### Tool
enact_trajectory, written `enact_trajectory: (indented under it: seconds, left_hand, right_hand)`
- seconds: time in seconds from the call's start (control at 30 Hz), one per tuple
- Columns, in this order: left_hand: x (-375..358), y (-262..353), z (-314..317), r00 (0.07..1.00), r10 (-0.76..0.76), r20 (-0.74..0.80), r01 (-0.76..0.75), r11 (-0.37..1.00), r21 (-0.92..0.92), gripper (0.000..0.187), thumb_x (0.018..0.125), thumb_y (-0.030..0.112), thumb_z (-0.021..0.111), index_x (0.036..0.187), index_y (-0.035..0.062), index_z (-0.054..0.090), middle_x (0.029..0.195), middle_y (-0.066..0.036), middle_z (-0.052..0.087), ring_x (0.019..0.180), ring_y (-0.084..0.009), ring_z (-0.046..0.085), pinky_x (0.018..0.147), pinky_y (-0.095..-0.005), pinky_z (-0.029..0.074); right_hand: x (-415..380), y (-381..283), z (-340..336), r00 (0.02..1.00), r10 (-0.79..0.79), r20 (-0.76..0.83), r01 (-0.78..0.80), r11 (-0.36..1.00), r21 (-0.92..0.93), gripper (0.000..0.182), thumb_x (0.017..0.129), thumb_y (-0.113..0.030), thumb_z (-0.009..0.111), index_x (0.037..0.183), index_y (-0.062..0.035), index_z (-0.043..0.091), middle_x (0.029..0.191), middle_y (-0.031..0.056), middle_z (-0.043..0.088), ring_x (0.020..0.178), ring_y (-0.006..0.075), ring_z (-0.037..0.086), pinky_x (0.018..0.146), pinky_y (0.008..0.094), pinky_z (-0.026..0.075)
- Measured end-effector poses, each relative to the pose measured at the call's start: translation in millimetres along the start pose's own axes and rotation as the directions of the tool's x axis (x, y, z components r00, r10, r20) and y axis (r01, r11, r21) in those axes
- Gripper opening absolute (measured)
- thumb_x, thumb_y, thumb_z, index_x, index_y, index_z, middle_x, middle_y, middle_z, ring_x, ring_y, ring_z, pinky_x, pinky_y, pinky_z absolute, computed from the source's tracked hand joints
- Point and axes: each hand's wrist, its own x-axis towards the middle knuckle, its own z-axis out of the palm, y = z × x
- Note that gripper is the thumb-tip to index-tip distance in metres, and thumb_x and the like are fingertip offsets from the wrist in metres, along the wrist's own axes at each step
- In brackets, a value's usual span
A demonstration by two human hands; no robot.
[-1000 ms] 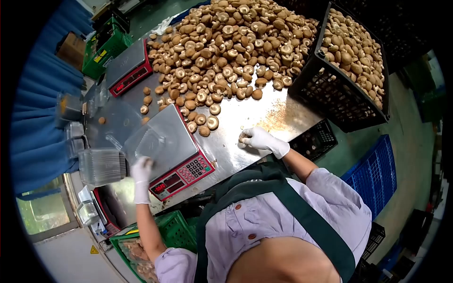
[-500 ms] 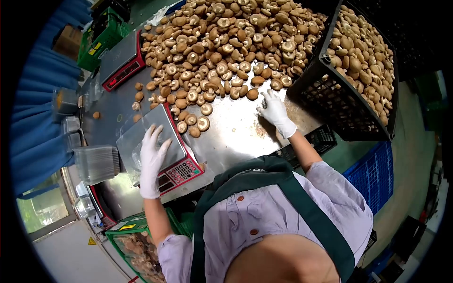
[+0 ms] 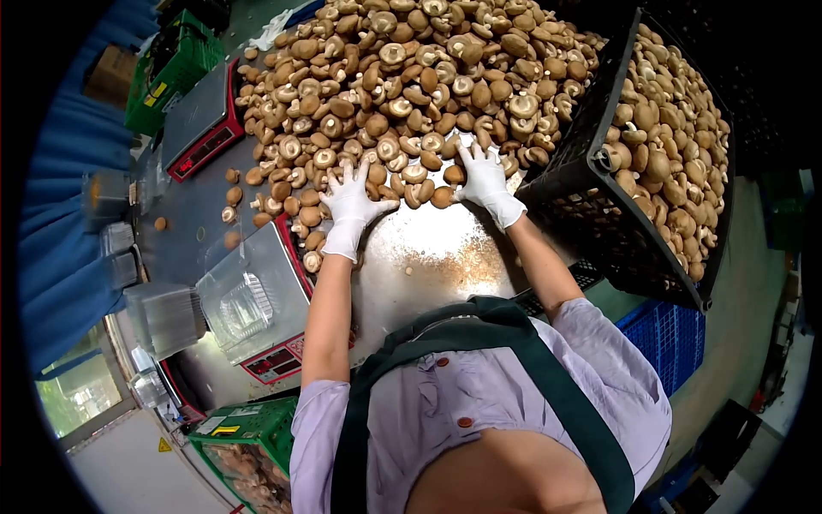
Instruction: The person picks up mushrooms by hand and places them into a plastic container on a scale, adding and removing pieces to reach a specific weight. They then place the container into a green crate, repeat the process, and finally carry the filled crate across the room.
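Observation:
Shiitake mushrooms [image 3: 411, 94] lie heaped across the metal table. My left hand [image 3: 351, 210], in a white glove, rests at the near edge of the heap with its fingers spread over several mushrooms. To the right, my right hand [image 3: 485, 184], gloved the same way, lies at the heap's edge with its fingers apart, touching mushrooms. A few mushrooms sit between the two hands. Left of my left forearm, a clear plastic container [image 3: 244, 307] stands on a red-edged scale [image 3: 295, 257].
On the right, a tilted black crate [image 3: 591, 184] is full of mushrooms. A second scale [image 3: 201, 120] stands at the far left. Stacked clear containers [image 3: 163, 317] sit at the table's left edge. Green crates [image 3: 248, 420] and a blue crate [image 3: 668, 343] are lower down.
My left hand has moved from above the scale, right and forward onto the mushrooms. My right hand has shifted slightly forward to the heap. The clear container on the scale is now uncovered.

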Motion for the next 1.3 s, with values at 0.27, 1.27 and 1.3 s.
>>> enact_trajectory:
  seconds: [0.27, 1.27, 1.3]
  left_hand:
    - [-45, 28, 20, 0.967, 0.214, -0.135, -0.215, 0.977, 0.005, 0.092, 0.054, 0.054, 0.078, 0.134, 0.0314, 0.041, 0.142, -0.006, 0.035, 0.128, -0.0346, 0.032, 0.098, -0.0634, 0.024]
    - [-165, -1, 35, 0.991, -0.094, -0.090, 0.075, 0.978, -0.197, 0.114, 0.046, 0.043, 0.085, 0.142, 0.0160, 0.028, 0.142, -0.020, 0.028, 0.111, -0.0369, 0.045, 0.091, -0.0454, 0.042]
    - [-165, 1, 40, 0.995, -0.080, -0.058, 0.069, 0.984, -0.162, 0.115, 0.047, 0.044, 0.084, 0.143, 0.0169, 0.027, 0.143, -0.019, 0.028, 0.106, -0.0354, 0.046, 0.088, -0.0440, 0.043]
  right_hand:
    - [-12, -21, 0, 0.955, -0.272, 0.118, 0.270, 0.962, 0.033, 0.097, 0.051, -0.041, 0.083, 0.135, -0.0207, 0.039, 0.129, 0.0162, 0.042, 0.112, 0.0342, 0.046, 0.084, 0.0469, 0.043]
    - [-144, -18, 15, 0.988, -0.137, 0.068, 0.111, 0.949, 0.296, 0.111, 0.054, -0.031, 0.083, 0.142, -0.0099, 0.020, 0.144, 0.0219, 0.025, 0.116, 0.0354, 0.046, 0.080, 0.0393, 0.052]
    - [-142, -19, 19, 0.988, -0.139, 0.070, 0.113, 0.949, 0.295, 0.111, 0.054, -0.031, 0.083, 0.142, -0.0099, 0.020, 0.144, 0.0219, 0.025, 0.116, 0.0354, 0.046, 0.080, 0.0393, 0.052]
